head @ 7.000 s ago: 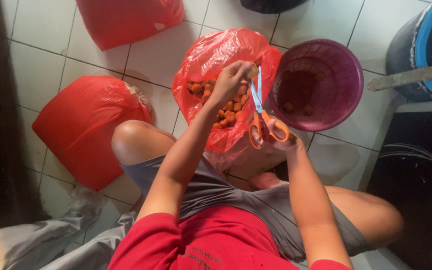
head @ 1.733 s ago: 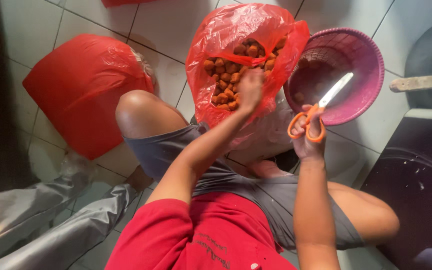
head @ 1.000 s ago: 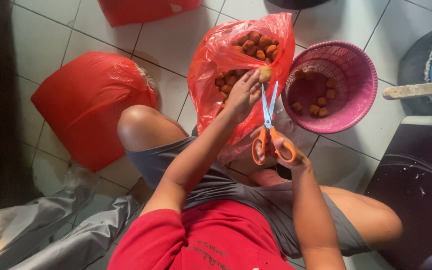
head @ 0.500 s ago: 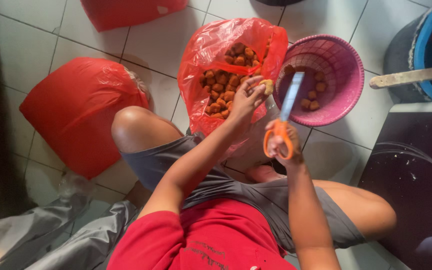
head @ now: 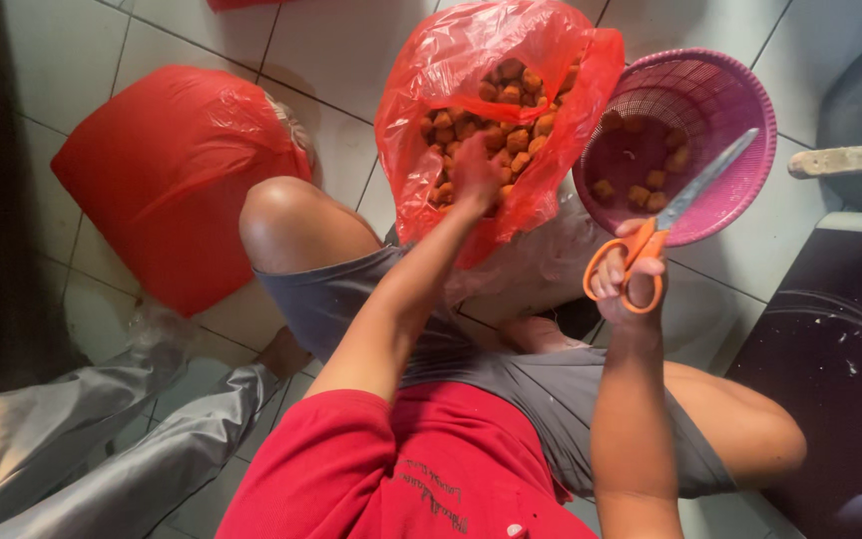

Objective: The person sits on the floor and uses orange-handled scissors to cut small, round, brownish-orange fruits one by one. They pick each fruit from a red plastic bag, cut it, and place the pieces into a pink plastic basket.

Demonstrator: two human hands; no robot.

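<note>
My left hand [head: 473, 178] reaches into the open red plastic bag [head: 491, 110] at twelve o'clock from my knee, fingers down among the small orange-brown pieces [head: 504, 110] heaped inside; it touches them, but I cannot tell whether it has closed on one. My right hand [head: 631, 277] grasps the orange-handled scissors [head: 665, 225], fingers threaded through the loops, with the shut metal blades pointing toward one o'clock across the rim of the pink mesh basket [head: 740, 120]. That basket sits on the tiled floor [head: 331, 60] just beside the bag, at three o'clock from it, and a few of the same orange-brown pieces lie at its bottom. My bare knee [head: 286, 225] rises at seven o'clock from the bag, in grey shorts [head: 511, 369], and my red shirt [head: 401, 469] fills the lower edge of the view. A second, fuller red bag [head: 167, 170] lies closed on the floor at nine o'clock from my knee. Silvery grey plastic sheeting [head: 102, 449] is bunched at eight o'clock, near the corner.
</note>
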